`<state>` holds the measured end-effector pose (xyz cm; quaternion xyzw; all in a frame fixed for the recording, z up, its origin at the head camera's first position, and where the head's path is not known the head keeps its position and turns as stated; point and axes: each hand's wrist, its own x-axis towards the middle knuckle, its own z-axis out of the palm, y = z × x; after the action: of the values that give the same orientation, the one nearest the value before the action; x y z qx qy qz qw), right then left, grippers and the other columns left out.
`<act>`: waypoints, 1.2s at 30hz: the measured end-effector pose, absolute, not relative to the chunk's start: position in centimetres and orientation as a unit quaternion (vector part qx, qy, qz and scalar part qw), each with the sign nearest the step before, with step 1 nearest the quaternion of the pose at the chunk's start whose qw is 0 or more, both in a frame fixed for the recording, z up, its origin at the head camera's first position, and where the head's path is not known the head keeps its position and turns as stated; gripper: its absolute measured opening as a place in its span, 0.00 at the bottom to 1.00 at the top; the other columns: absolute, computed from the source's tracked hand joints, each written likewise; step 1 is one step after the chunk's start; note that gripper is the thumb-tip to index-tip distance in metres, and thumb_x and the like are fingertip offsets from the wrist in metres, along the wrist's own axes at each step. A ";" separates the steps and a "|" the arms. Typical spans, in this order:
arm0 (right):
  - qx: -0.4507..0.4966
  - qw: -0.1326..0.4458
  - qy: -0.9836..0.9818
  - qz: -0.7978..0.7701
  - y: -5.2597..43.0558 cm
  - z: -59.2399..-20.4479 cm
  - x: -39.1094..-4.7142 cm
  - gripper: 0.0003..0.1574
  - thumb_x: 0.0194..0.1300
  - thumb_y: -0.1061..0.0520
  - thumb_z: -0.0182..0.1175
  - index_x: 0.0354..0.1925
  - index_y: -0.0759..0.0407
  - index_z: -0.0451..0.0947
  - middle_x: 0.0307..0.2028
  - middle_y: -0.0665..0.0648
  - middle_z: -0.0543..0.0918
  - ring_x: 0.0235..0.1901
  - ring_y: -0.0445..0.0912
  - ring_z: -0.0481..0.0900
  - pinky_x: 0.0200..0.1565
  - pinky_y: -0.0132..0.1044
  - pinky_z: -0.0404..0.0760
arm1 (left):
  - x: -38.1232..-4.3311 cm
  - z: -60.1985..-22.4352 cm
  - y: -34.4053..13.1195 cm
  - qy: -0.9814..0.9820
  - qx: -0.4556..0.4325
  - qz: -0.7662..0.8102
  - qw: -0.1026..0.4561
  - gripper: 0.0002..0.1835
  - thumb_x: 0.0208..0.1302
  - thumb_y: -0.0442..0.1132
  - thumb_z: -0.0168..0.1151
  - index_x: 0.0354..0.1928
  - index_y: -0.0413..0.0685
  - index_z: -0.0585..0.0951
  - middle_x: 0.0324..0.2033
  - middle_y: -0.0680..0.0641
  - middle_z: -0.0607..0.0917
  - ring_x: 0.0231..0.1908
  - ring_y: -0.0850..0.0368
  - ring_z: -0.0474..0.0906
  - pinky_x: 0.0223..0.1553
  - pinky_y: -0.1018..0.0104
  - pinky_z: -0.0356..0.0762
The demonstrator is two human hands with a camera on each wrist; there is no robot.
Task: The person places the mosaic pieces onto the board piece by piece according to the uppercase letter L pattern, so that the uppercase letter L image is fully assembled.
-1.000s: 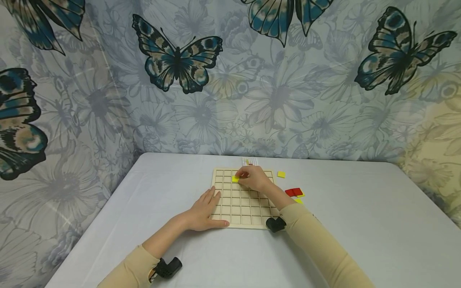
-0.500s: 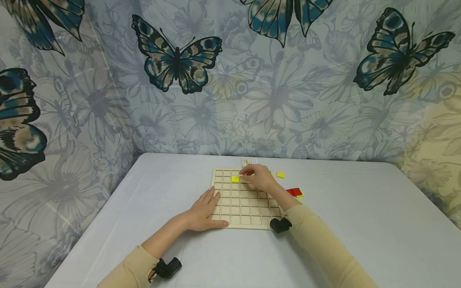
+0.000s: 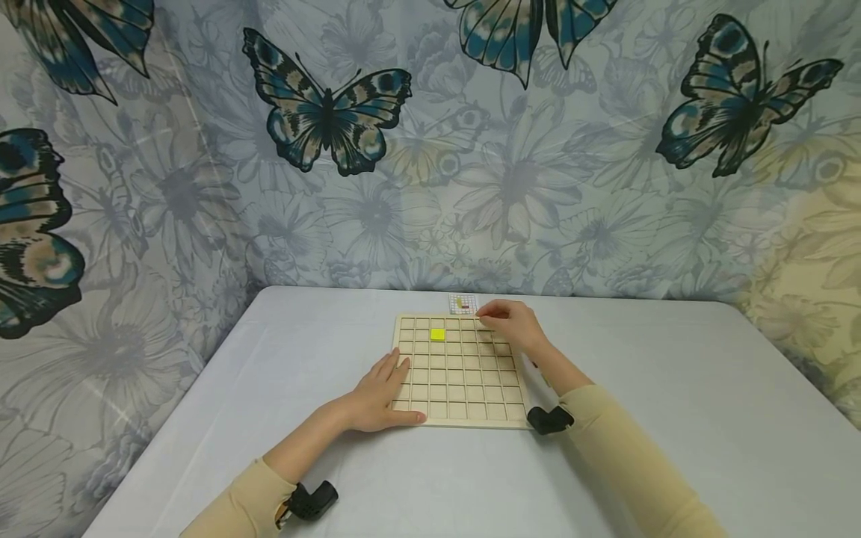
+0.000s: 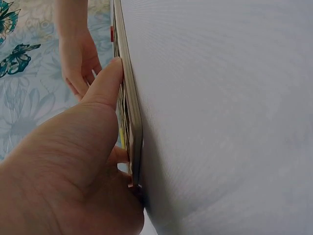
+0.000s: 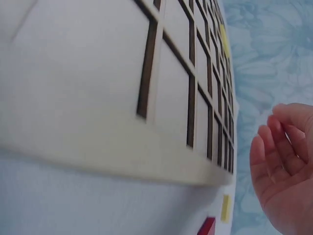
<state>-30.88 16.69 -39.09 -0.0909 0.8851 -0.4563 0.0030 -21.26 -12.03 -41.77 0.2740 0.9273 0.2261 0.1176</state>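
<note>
A pale wooden grid board [image 3: 457, 409] lies on the white table. One yellow square tile [image 3: 438, 334] sits in a cell of its second row from the back. My left hand [image 3: 373, 402] rests along the board's left edge, fingers spread and thumb on the front rim. Over the back right part of the board hovers my right hand [image 3: 516, 326], its fingers loosely bent with nothing between them. In the right wrist view a loose yellow tile [image 5: 225, 208] and a red tile [image 5: 208, 226] lie beyond the board's side.
A small printed grid card [image 3: 463, 304] lies behind the board. The white table [image 3: 673, 388] reaches back to a wall cloth [image 3: 377, 217] with butterflies. Each wrist wears a black camera [image 3: 550, 420].
My right hand has moved away from the yellow tile, rightward and slightly back, leaving it in its cell. It now hides the loose tiles from the head view. The left hand stays put.
</note>
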 end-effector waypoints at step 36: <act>-0.033 -0.014 0.936 -0.350 23.2 -40.8 -31.9 0.18 0.65 0.58 0.62 0.52 0.63 0.80 0.51 0.67 0.80 0.49 0.58 0.76 0.49 0.50 0.76 | -21.0 -41.6 -12.0 0.928 0.261 0.236 0.121 0.55 0.62 0.64 0.61 0.75 0.33 0.49 0.74 0.31 0.41 0.74 0.36 0.35 0.70 0.43 0.42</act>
<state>-31.86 23.20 -40.80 -0.0332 0.9362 -0.3496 -0.0145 -21.03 -11.99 -41.65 0.2606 0.9284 0.2358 0.1211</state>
